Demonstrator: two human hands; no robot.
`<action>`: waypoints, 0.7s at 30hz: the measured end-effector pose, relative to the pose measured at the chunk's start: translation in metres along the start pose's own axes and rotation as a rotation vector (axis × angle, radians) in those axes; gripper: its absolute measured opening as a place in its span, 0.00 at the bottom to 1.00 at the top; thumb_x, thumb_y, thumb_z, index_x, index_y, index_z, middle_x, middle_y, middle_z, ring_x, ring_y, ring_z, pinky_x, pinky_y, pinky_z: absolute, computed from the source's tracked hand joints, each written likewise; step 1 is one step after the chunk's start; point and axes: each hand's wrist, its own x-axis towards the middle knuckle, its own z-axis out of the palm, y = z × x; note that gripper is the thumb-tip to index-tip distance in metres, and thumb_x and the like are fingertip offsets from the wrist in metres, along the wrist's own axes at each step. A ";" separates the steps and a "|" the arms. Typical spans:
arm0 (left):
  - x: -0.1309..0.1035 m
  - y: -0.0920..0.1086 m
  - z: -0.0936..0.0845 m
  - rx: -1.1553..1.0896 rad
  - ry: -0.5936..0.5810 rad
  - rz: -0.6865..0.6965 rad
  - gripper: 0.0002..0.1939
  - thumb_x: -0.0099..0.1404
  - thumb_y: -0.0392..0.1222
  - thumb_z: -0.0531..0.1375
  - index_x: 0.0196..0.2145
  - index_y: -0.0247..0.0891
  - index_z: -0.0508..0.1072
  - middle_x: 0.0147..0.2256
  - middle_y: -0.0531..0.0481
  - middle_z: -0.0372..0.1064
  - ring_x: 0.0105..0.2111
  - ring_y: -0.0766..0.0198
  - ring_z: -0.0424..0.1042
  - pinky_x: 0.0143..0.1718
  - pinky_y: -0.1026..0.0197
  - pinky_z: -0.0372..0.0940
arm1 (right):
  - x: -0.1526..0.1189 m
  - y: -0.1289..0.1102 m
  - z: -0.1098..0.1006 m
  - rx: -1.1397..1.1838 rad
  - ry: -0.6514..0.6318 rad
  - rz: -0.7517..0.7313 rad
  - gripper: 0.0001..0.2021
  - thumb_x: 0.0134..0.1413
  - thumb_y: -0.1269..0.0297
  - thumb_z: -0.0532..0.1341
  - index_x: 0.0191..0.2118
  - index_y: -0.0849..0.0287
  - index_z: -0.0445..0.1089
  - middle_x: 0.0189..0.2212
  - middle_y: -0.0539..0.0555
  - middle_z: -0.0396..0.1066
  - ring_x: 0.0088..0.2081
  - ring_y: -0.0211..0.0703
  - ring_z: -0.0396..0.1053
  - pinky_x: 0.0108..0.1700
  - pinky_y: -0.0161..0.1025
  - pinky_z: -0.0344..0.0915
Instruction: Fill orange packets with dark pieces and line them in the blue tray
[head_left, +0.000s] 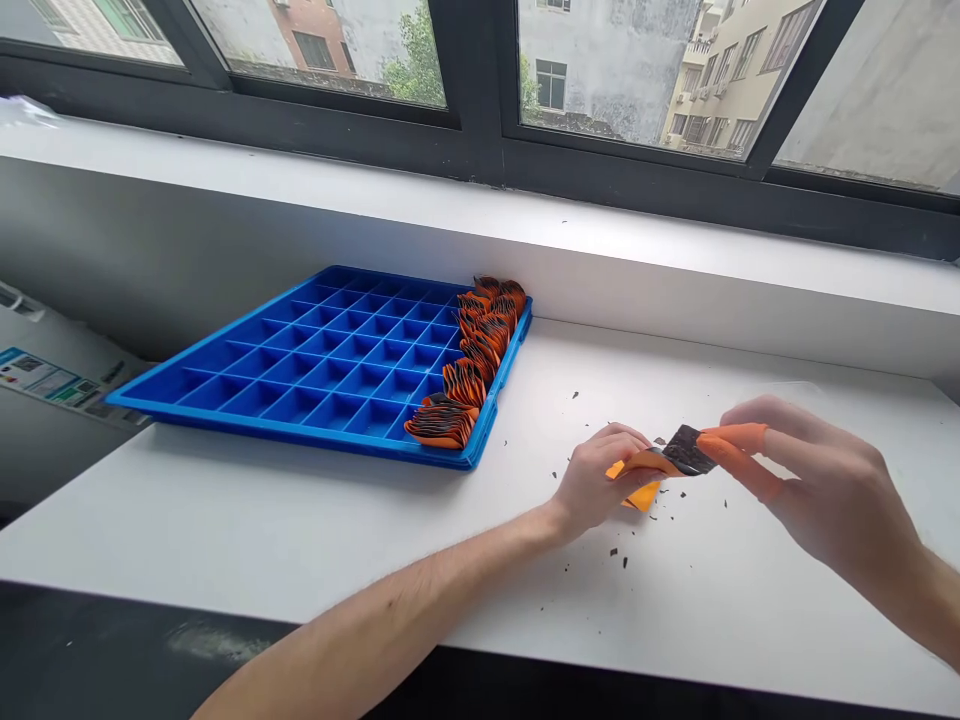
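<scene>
My left hand is closed on a small, bent orange sheet with a dark side. More orange shows just below its fingers. With orange finger cots on thumb and forefinger, my right hand pinches the edge of a thin black square piece. That black piece meets the end of the orange sheet between the hands; whether they are joined, I cannot tell. Small black flakes lie scattered on the white table around and below both hands.
A blue compartment tray stands left of my hands. Bundles of folded orange-and-black sheets fill its right-hand column. Behind runs a white window ledge under dark window frames. A white bag-like object with labels sits beyond the table's left side.
</scene>
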 end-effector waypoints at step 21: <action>0.000 0.011 0.004 -0.408 -0.121 -0.445 0.23 0.69 0.61 0.59 0.42 0.36 0.73 0.35 0.48 0.74 0.25 0.68 0.74 0.27 0.65 0.72 | -0.024 0.000 0.032 0.028 -0.106 0.001 0.23 0.73 0.69 0.53 0.69 0.55 0.56 0.59 0.61 0.67 0.48 0.49 0.72 0.41 0.44 0.71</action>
